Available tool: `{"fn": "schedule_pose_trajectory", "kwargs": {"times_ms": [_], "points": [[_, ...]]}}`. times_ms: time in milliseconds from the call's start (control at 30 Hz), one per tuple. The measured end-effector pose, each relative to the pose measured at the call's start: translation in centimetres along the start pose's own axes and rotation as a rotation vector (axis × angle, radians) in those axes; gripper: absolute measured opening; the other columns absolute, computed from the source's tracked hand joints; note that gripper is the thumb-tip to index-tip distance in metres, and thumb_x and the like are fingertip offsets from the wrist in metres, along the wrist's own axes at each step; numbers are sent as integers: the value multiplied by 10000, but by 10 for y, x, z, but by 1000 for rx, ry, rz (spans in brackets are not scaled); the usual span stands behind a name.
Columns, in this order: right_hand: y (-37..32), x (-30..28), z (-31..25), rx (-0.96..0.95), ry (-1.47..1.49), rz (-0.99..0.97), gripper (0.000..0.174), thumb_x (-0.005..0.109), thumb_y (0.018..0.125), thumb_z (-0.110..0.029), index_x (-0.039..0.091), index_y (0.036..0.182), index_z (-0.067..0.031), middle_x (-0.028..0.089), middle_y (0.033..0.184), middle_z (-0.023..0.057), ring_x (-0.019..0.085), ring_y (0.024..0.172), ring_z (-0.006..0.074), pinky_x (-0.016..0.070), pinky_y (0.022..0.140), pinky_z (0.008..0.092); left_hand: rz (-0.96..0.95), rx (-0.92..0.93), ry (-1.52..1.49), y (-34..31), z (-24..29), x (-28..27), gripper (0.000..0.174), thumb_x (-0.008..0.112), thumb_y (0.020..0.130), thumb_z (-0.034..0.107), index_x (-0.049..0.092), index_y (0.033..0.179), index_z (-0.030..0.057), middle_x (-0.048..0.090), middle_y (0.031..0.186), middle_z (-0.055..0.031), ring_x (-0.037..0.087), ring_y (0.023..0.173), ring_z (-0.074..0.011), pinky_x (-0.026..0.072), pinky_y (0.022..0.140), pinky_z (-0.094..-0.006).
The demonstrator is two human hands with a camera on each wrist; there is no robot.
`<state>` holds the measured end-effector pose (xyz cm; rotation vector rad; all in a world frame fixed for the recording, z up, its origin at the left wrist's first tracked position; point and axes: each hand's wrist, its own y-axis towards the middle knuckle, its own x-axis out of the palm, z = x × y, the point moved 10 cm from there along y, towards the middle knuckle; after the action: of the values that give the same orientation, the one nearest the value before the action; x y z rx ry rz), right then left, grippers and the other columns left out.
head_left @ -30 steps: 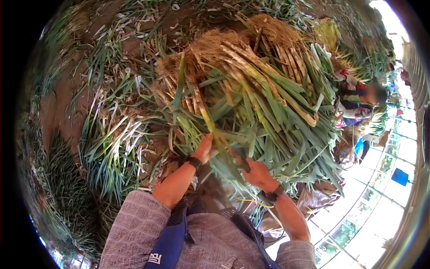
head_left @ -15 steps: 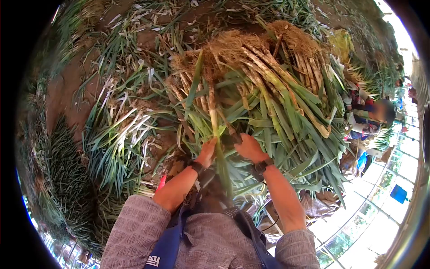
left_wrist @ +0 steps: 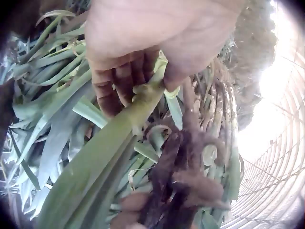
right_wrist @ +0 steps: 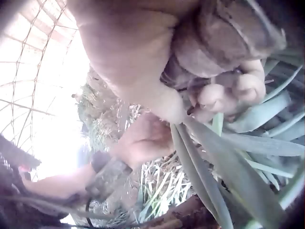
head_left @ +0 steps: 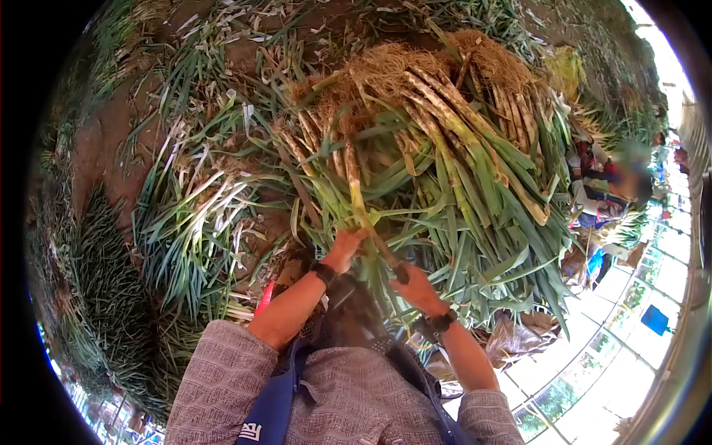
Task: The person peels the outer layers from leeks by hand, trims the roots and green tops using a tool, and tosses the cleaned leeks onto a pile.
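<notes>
A: What's biggest?
B: A heap of leeks (head_left: 475, 170), roots pointing away from the person, green leaves trailing back.

A: And after that?
B: A dark green mass of leaves (head_left: 104, 274) at the far left. Between the two, a smaller bundle of white-shanked leeks (head_left: 208, 204) near bare brown ground (head_left: 104, 159).

A: Smaller again?
B: The worker's grey patterned sleeve (head_left: 222, 371), beside a navy garment (head_left: 268, 411) with white lettering.

A: Where's the leek being worked on?
B: That single leek (head_left: 354, 178) lies along the heap's near left part, root end outward, leafy end running through the left hand (head_left: 345, 250).

A: How firmly held?
B: The left fingers and thumb are curled about the stem. Just beside, the right hand (head_left: 420, 291) is clamped round a dark handle (left_wrist: 167, 183); I can't tell what tool it belongs to.

A: Smallest?
B: A black wristband (head_left: 324, 272) on the left wrist, and another (head_left: 443, 320) on the right.
</notes>
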<state>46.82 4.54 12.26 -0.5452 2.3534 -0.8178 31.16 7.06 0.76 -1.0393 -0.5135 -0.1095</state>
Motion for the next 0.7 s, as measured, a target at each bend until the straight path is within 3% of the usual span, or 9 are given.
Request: {"fn": "schedule_pose_trajectory", "kwargs": {"times_ms": [167,233,367,467,567,667,700], "points": [[-36,-1,19,86,-82,99,380,687,799,-280,601,1036,5,613,770,124,579,700,251,465,648,400,-31,8,28,-4,6,2,399,634,940,276,552,1223,8,644,992,-80,637,813,-199,534,721,-373],[-40,6,27,103,4,7,370,687,806,-279,599,1033,-1,641,799,144,613,724,250,479,657,395,-37,39,76,-6,6,0,473,643,938,294,497,1285,7,644,984,-72,640,818,-183,541,708,-358],[-30,2,36,116,-14,41,357,693,809,-260,600,1035,0,659,826,143,640,769,239,494,683,379,-32,85,59,-3,10,3,528,650,935,308,459,1320,1,641,1015,-64,638,811,-173,546,702,-352],[-12,7,38,125,86,95,380,699,810,-239,603,1086,4,673,887,154,651,827,245,510,741,367,-21,-4,145,-9,6,11,527,649,937,308,465,1321,-2,625,1034,-67,630,865,-181,548,728,-367],[7,11,22,0,100,138,433,700,811,-223,589,1172,-11,678,956,178,658,875,265,515,789,370,-103,-6,177,-12,-5,27,463,601,967,315,484,1290,4,616,1040,-83,617,906,-189,535,766,-383],[19,27,20,-19,135,52,497,697,813,-233,563,1247,-31,672,1024,209,660,929,291,513,831,381,-100,-90,117,-8,-12,20,374,409,1043,345,530,1175,16,616,1035,-89,597,922,-208,490,828,-427],[14,28,14,-62,111,99,464,690,812,-253,571,1203,-31,669,975,222,655,899,352,507,790,425,-98,-89,122,-1,-8,16,374,409,1043,345,530,1175,16,616,1035,-89,597,922,-208,490,828,-427]]}}
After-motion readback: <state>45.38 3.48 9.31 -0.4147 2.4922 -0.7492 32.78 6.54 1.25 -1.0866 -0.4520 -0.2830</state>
